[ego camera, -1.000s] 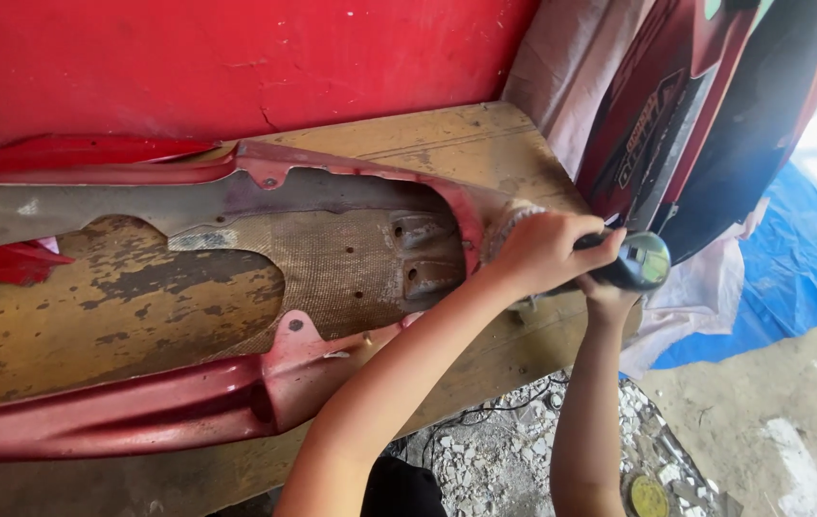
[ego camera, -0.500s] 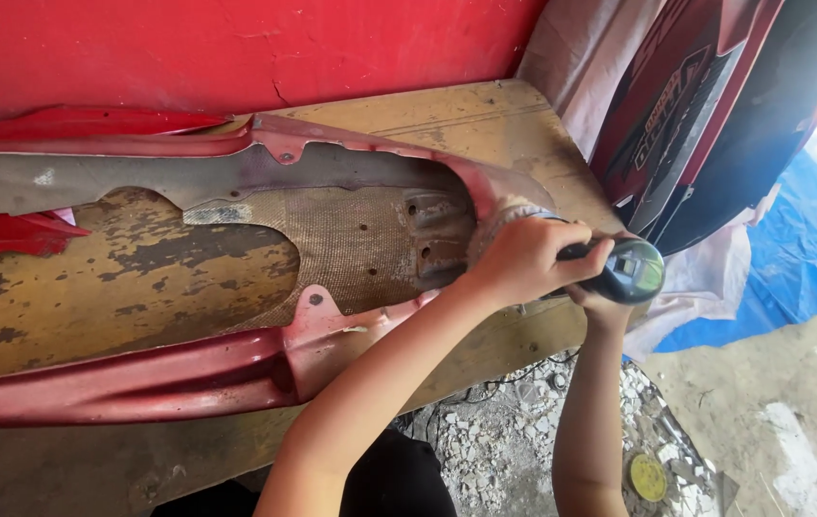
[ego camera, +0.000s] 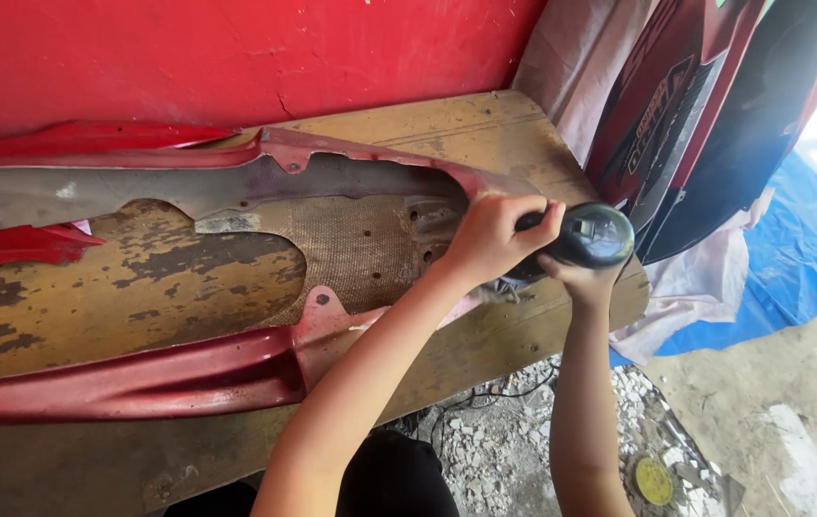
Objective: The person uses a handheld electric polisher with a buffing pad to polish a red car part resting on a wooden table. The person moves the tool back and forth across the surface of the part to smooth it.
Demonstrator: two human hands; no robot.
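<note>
The black power tool [ego camera: 588, 236] sits at the right end of the red fairing panel [ego camera: 140, 378] on the worn wooden tabletop [ego camera: 83, 287], left hand [ego camera: 490, 235] clasped over its front, right hand [ego camera: 581, 282] gripping it from beneath, near the dark panels [ego camera: 715, 124] leaning against the wall

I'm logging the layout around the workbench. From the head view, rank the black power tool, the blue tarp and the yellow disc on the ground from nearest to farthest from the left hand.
Measured from the left hand:
1. Black power tool: gripped, just to its right.
2. Blue tarp: farther right, on the ground beyond the bench.
3. Yellow disc: lower right, on the rubble below the bench.
</note>
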